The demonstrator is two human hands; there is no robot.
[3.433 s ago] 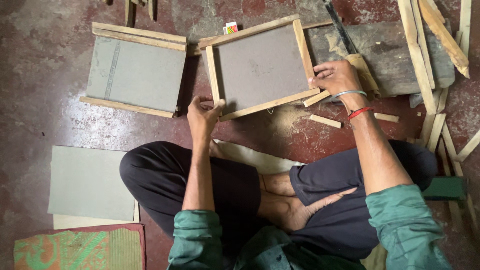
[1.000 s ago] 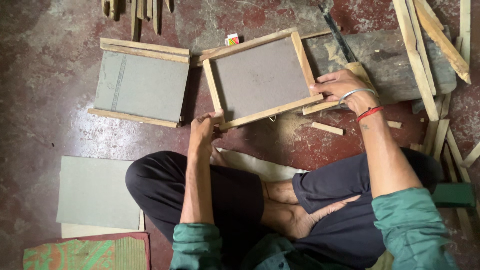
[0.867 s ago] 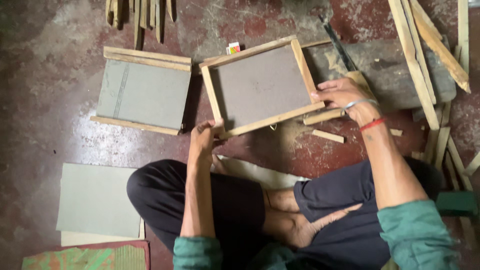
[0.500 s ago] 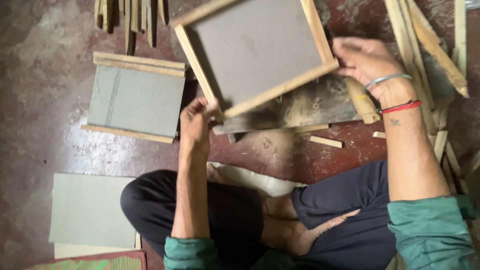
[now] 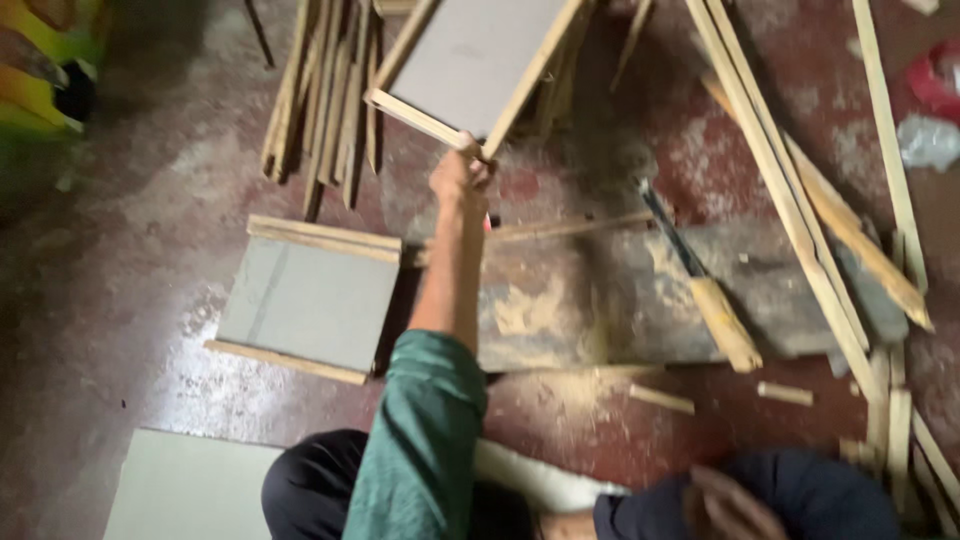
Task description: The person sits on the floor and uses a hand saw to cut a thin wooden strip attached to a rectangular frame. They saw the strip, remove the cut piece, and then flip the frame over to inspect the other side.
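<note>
Left hand (image 5: 458,172) stretched far out, fingers closed on the near corner of a wood frame (image 5: 470,60)

Frame with grey board tilted, held up off the floor, just past the hand. Another frame (image 5: 312,300) flat on the floor, down and left of the hand. Plank (image 5: 620,300) with sawdust to the right of the arm, saw (image 5: 700,285) lying on it. Loose sticks (image 5: 320,100) left of the held frame. Right hand out of view, cannot tell its state
</note>
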